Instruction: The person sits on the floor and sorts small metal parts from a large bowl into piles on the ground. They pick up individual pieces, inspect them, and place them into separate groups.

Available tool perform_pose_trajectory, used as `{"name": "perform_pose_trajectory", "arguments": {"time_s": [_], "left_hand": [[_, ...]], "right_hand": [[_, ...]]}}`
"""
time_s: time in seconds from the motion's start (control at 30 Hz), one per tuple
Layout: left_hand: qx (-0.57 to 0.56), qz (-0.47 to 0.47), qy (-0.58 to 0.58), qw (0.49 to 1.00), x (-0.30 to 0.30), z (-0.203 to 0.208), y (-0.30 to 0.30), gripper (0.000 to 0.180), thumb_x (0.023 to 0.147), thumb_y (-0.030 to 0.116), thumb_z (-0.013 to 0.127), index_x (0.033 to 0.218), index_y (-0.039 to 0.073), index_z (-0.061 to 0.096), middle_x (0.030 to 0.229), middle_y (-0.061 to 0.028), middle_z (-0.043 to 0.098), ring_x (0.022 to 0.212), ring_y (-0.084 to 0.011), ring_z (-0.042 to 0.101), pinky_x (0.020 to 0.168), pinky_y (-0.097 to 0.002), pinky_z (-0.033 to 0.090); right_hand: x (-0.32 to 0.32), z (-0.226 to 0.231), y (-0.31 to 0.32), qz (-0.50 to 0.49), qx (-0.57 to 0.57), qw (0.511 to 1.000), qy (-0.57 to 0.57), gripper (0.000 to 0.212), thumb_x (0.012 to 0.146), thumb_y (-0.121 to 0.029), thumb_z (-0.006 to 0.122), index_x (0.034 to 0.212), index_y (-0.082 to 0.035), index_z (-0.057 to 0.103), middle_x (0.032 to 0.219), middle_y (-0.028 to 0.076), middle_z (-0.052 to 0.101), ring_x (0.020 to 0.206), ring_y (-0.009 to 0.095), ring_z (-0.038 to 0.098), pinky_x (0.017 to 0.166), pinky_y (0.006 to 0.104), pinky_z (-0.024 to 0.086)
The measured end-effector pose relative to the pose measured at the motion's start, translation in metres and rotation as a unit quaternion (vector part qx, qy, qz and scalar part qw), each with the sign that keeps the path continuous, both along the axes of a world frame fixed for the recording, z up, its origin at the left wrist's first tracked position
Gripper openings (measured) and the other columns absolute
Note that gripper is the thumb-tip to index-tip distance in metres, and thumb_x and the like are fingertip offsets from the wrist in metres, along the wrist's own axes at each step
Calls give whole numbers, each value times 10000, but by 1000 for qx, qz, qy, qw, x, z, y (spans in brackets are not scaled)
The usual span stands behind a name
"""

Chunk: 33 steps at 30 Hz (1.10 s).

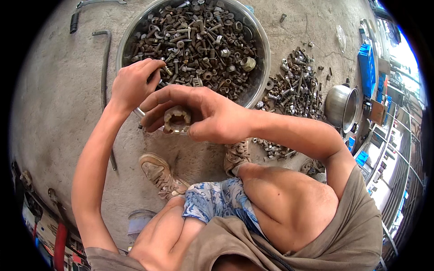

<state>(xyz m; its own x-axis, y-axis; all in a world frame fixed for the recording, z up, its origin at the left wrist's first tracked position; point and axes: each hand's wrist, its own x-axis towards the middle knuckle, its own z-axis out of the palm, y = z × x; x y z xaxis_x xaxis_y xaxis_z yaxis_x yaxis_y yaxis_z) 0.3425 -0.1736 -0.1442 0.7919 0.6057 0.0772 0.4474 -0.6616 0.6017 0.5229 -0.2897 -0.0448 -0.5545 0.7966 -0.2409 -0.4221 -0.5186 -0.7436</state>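
A castle nut (177, 120), large and worn with notches round its edge, is held in the curled fingers of my right hand (212, 113), just over the near rim of the bowl. My left hand (135, 81) reaches over the left rim with thumb and fingers drawn together. A small yellowish fitting (168, 71) shows by its fingertips; whether they grip it I cannot tell. Under both hands stands a wide metal bowl (266, 54), heaped with rusty bolts, nuts and washers (199, 45). A big pale nut (247, 63) lies at the heap's right side.
Loose bolts and nuts (296, 86) are piled on the concrete floor right of the bowl. Beyond them a steel pot (337, 107) lies tipped. A bent bar (106, 67) is on the left, with a wrench (97, 2) at far left. Blue boxes (367, 67) line the right.
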Motion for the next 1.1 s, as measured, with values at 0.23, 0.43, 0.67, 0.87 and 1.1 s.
{"name": "perform_pose_trajectory", "arguments": {"time_s": [0.23,0.43,0.67,0.87,1.1], "left_hand": [[12,-4,-18,1000,-1,-3,1,163,830,85,636,986,84,681,823,-60,666,738,-263,665,627,-374,532],[-16,-39,-10,999,-3,-1,8,294,733,96,667,1025,70,662,759,-51,607,711,-238,638,595,-349,511],[-29,-36,-37,998,-2,-2,10,375,654,89,709,1026,62,674,738,-39,593,675,-215,610,569,-334,495],[-56,-34,-94,993,-8,-4,12,399,611,23,677,1009,49,679,717,-50,589,641,-226,604,558,-341,494],[-71,-35,-140,987,-7,-5,14,528,543,-12,651,1067,55,671,726,-59,601,636,-241,609,552,-348,494]], "right_hand": [[2,-21,14,20,49,998,-40,724,673,124,442,1390,26,413,1283,162,559,1269,225,511,1129,366,358],[4,-42,35,8,17,996,-88,651,741,92,540,1379,31,426,1254,134,572,1235,200,527,1094,350,387],[8,-52,51,14,105,961,-255,543,754,13,676,1280,-2,545,1115,100,649,975,190,652,800,312,534],[12,-50,65,-48,258,919,-295,544,697,34,706,1229,-9,595,1124,144,658,1011,297,668,847,371,549],[14,-49,63,-26,311,884,-348,546,694,0,770,1213,4,601,1104,139,673,971,292,685,819,351,565]]}}
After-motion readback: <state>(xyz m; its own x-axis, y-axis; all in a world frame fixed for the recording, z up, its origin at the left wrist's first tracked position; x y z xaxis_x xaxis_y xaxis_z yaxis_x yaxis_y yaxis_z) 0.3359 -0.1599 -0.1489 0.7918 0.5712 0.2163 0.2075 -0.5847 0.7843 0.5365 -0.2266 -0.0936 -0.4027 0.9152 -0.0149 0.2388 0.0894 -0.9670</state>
